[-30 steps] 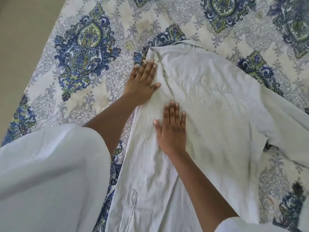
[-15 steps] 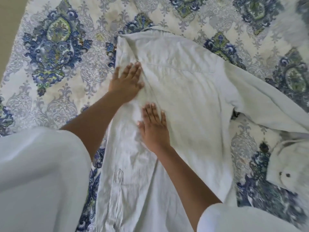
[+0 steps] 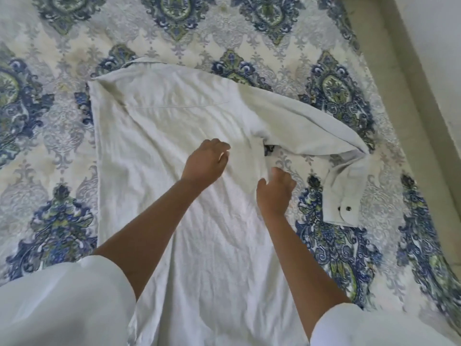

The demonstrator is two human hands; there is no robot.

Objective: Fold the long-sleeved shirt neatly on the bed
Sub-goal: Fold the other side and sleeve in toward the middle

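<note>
I see shirt (image 3: 162,146) flat on bedspread (image 3: 50,146), sleeve (image 3: 311,126) lying out right. Left hand (image 3: 207,161) over shirt middle, fingers loosely curled, holding nothing. Right hand (image 3: 274,191) at shirt's right edge; pinching cloth or not, I cannot tell.

The shirt (image 3: 174,146) is lying flat on the bed (image 3: 50,146), its sleeve (image 3: 311,131) trailing toward four o'clock. The left hand (image 3: 207,163) is hanging loosely curled over its middle; the right hand (image 3: 274,189) is touching its three-o'clock edge.
</note>
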